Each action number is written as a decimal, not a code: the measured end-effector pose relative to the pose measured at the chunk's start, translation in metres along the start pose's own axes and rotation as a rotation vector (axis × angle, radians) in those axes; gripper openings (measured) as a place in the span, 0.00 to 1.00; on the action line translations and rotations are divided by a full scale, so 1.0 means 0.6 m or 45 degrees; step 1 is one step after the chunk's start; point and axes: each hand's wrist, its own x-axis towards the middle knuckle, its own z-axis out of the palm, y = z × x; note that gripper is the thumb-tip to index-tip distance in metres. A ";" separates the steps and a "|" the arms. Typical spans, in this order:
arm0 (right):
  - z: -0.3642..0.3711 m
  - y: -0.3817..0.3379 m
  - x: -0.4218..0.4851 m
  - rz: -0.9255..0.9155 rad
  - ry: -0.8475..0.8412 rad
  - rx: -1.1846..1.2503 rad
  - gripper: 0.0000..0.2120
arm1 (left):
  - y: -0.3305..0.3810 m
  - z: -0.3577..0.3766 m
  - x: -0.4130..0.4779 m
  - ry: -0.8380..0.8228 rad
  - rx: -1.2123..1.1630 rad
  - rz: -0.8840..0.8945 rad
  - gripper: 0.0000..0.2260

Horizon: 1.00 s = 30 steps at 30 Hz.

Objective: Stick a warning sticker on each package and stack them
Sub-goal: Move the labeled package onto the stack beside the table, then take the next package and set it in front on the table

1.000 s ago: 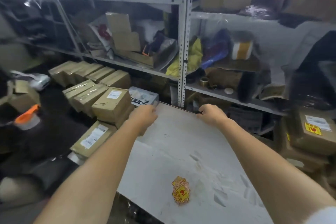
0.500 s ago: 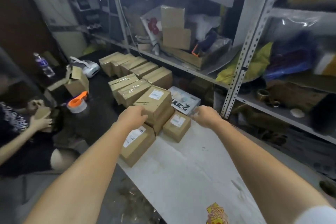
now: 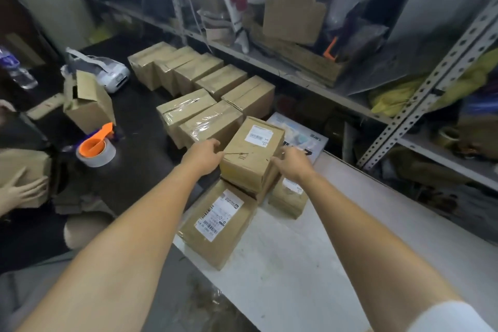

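Observation:
A brown cardboard package [image 3: 252, 153] with a white shipping label tops a small stack at the far left end of the white table [image 3: 296, 264]. My left hand [image 3: 204, 156] grips its left side and my right hand [image 3: 292, 163] grips its right side, fingers curled at the edges. Below it lie a flat labelled package [image 3: 218, 221] and a small labelled box [image 3: 289, 194]. No warning sticker shows on these packages, and the sticker sheet is out of view.
Rows of taped brown boxes [image 3: 202, 116] cover the dark surface behind. A tape roll with an orange dispenser [image 3: 95, 149], an open carton [image 3: 89, 102] and a label printer [image 3: 111, 75] sit at the left. Another person's hand [image 3: 18, 191] holds a box. Metal shelving [image 3: 431, 81] runs along the right.
My view swung left from the bare table to the package stack. Both hands moved forward and closed onto the sides of the top package. The sticker sheet left the view.

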 end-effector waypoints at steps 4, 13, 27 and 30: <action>0.021 -0.018 0.039 0.085 0.010 0.133 0.18 | -0.005 0.019 0.058 -0.082 -0.145 -0.026 0.29; 0.061 -0.014 0.081 0.269 0.000 0.631 0.25 | 0.007 0.056 0.099 -0.274 -0.447 -0.060 0.28; -0.046 0.037 -0.009 0.094 0.267 0.834 0.22 | 0.111 0.060 0.017 -0.200 -0.800 0.100 0.29; -0.094 0.087 -0.065 0.090 0.299 0.818 0.23 | 0.174 0.088 -0.028 -0.282 -0.840 0.195 0.18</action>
